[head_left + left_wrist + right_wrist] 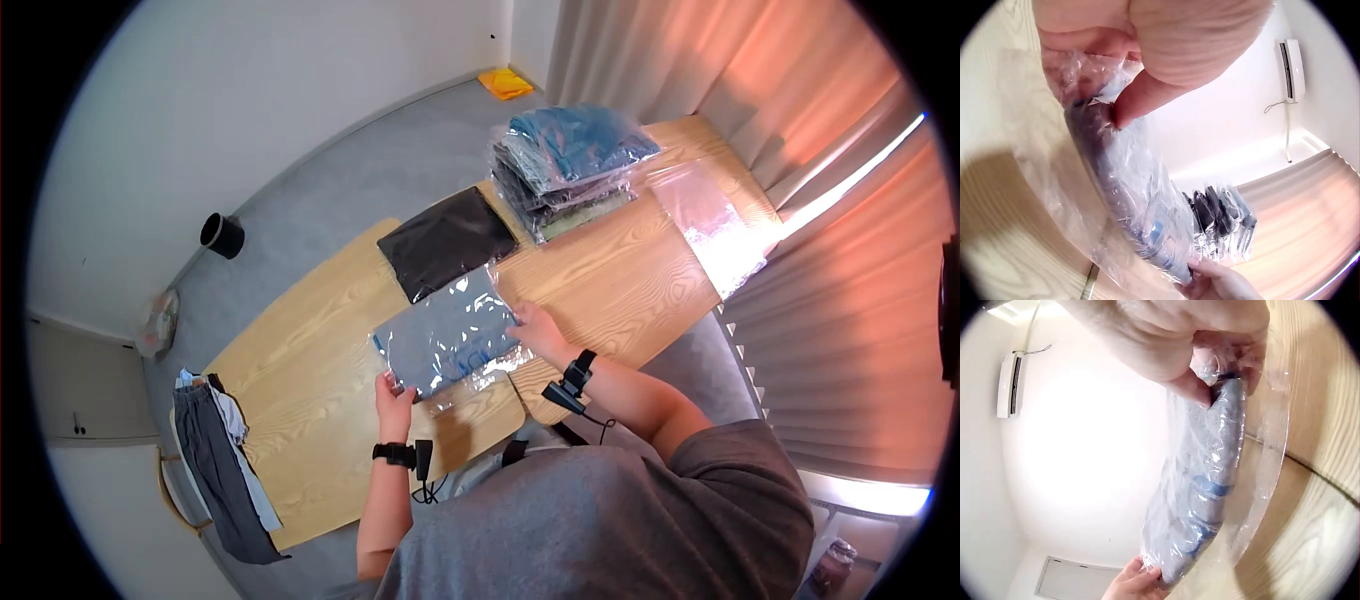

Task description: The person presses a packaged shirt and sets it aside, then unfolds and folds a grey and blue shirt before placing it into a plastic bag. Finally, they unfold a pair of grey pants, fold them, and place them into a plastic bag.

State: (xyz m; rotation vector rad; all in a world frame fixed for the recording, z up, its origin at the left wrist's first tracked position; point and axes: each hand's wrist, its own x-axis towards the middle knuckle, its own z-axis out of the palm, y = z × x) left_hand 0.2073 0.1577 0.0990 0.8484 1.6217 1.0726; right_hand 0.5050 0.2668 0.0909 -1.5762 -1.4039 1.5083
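folded grey-blue garment in clear plastic (432, 340) looked light, soft, slippery; fingers of left hand (394, 402) and right hand (541, 333) pinched its opposite ends, likely best hold.

1. head cam: high, faces fwd/down, furthest; gets most of table (310, 340).
2. l wrist cam (424, 460): v. close to l hand (1154, 44), faces over bag (1138, 165) twd r hand (1225, 282), stack (1225, 219) behind.
3. r wrist cam (563, 396): v. close too, faces back twd l hand, wall (1085, 456) behind.
4. wrist views share bag, l hand, r hand, wall unit (1006, 387); head + l wrist share stack.
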